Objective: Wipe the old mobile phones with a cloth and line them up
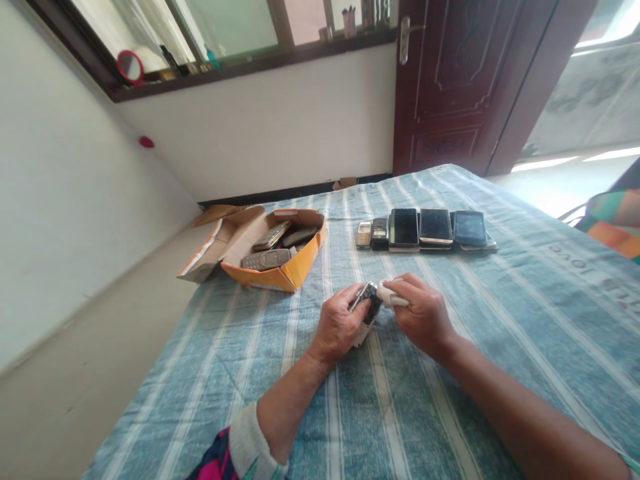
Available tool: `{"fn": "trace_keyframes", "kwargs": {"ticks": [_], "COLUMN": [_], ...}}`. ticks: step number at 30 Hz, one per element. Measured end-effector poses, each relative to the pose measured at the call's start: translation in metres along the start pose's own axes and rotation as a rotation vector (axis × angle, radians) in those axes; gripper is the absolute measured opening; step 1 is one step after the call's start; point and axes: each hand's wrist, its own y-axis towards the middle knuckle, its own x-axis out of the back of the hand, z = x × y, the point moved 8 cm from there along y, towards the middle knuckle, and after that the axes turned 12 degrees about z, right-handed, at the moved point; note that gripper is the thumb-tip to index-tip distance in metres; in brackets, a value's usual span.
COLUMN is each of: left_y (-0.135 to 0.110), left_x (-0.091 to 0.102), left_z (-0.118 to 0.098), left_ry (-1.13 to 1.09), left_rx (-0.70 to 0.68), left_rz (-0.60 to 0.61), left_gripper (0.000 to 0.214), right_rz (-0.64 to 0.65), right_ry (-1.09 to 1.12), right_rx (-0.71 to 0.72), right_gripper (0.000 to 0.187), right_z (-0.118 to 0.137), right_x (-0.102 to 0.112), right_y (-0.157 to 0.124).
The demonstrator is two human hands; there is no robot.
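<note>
My left hand (341, 321) is closed around a small mobile phone (371, 308), dark on the upper part and white at its lower end. The phone is tilted, and my fingers cover part of it. On its right, my right hand (424, 313) pinches a crumpled white wad (393, 293), tissue or cloth, I cannot tell which. The wad is at the phone's upper right edge. Beyond my left hand, an open orange cardboard box (305, 267) holds several old phones, among them a grey keypad phone (267, 260) near its front.
Several phones stand in a row of stacks at the back right, including a gold keypad phone (365, 235) and a black smartphone (404, 227). A blue striped cloth (280, 400) covers the surface. Behind it are a white wall and a dark red door (455, 87).
</note>
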Motion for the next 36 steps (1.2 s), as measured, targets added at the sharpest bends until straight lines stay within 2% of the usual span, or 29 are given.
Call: {"fn": "trace_keyframes", "kwargs": {"ticks": [5, 7, 9, 13, 15, 17, 22, 28, 31, 36], "left_y": [-0.007, -0.009, -0.011, -0.015, -0.018, -0.020, -0.021, -0.021, -0.018, -0.010], "left_x": [0.002, -0.004, -0.009, -0.008, -0.004, -0.001, 0.000, 0.004, 0.003, -0.004], "left_z": [-0.015, -0.021, -0.024, -0.022, -0.019, -0.017, -0.013, -0.012, -0.013, -0.022], "left_ry": [0.381, 0.470, 0.498, 0.432, 0.381, 0.341, 0.280, 0.156, 0.249, 0.481], "left_rx": [-0.089, -0.138, -0.172, -0.172, -0.152, -0.123, -0.070, -0.101, -0.088, -0.104], "left_rz": [-0.065, -0.034, 0.000, -0.039, -0.072, -0.084, -0.079, -0.129, -0.108, -0.047], "left_gripper": [0.040, 0.042, 0.046, 0.051, 0.049, 0.049, 0.052, 0.046, 0.048, 0.046], "right_rz": [-0.042, -0.059, -0.063, 0.069, 0.145, 0.165, 0.088, 0.159, 0.148, 0.079], "right_ry": [0.016, 0.029, 0.000, -0.183, -0.270, -0.323, -0.367, -0.373, -0.357, -0.155], "right_rx": [-0.076, -0.059, 0.021, 0.294, 0.365, 0.360, 0.235, 0.419, 0.329, 0.012], "right_gripper": [0.019, 0.018, 0.019, 0.026, 0.028, 0.029, 0.031, 0.031, 0.029, 0.029], "right_z": [-0.014, -0.013, -0.002, 0.039, 0.050, 0.047, 0.027, 0.064, 0.049, -0.013], "right_x": [0.009, 0.012, 0.011, -0.008, -0.018, -0.020, -0.008, -0.025, -0.023, -0.011], "right_y": [0.003, 0.003, 0.002, -0.005, -0.008, -0.007, -0.001, -0.011, -0.006, 0.003]}}
